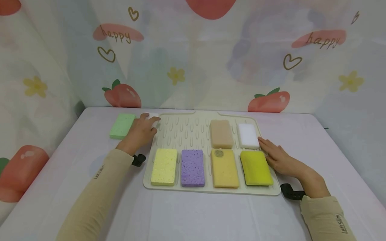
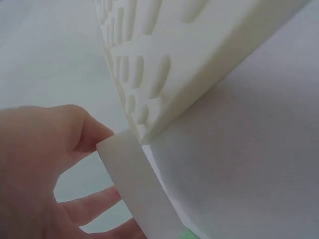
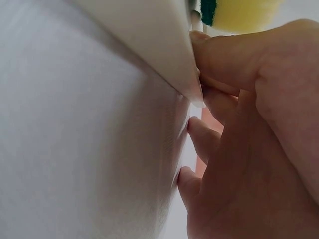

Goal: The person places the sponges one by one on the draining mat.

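Observation:
At the far left corner of a cream ridged mat (image 1: 181, 134), my left hand (image 1: 140, 130) holds a white sponge block (image 2: 139, 184) between thumb and fingers. Only a sliver of that block shows in the head view, behind the fingers. A light green sponge (image 1: 122, 125) lies on the table just left of this hand. My right hand (image 1: 278, 159) rests along the mat's right edge with its fingers extended, the thumb touching the edge in the right wrist view. Nearest to it are a white sponge (image 1: 248, 135) and a bright yellow sponge (image 1: 256, 168) with a dark green underside.
Along the mat's front lie a pale yellow sponge (image 1: 164, 166), a purple sponge (image 1: 193, 168) and an orange-yellow sponge (image 1: 225, 170). Behind them is a tan sponge (image 1: 221, 134). A patterned curtain (image 1: 193, 67) borders the white-covered table (image 1: 193, 217) at the back.

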### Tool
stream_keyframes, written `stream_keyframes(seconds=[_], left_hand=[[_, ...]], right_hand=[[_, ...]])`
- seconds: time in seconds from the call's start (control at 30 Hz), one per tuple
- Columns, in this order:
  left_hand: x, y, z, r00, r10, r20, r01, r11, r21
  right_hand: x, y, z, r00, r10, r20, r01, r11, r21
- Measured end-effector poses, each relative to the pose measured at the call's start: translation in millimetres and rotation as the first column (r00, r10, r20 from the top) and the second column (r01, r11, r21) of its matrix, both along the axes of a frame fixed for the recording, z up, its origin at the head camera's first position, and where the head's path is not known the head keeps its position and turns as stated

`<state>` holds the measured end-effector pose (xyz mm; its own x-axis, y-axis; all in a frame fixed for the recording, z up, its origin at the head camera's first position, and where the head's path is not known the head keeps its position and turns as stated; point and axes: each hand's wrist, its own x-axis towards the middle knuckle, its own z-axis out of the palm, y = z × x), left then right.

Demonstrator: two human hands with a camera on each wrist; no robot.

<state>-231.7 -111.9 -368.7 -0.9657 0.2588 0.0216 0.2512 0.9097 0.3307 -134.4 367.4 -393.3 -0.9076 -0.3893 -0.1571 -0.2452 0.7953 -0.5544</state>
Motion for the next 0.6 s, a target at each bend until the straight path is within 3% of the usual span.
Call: stream_keyframes(seconds=[0.3,0.6], left_hand=[[2.2,8.9,5.8,0.999,0.014,0.048,-0.016,1.0,0.027],[6.4,24.0,16.7,0.997,-0.03,0.07,0.025,0.998,0.063]], right_hand=[[-1.6,1.3,-1.3,1.0,0.004,-0.001,-0.004,1.0,-0.002],[-1.5,0.8,-1.3,1.0,0.006,0.0,-0.006,1.0,-0.009]])
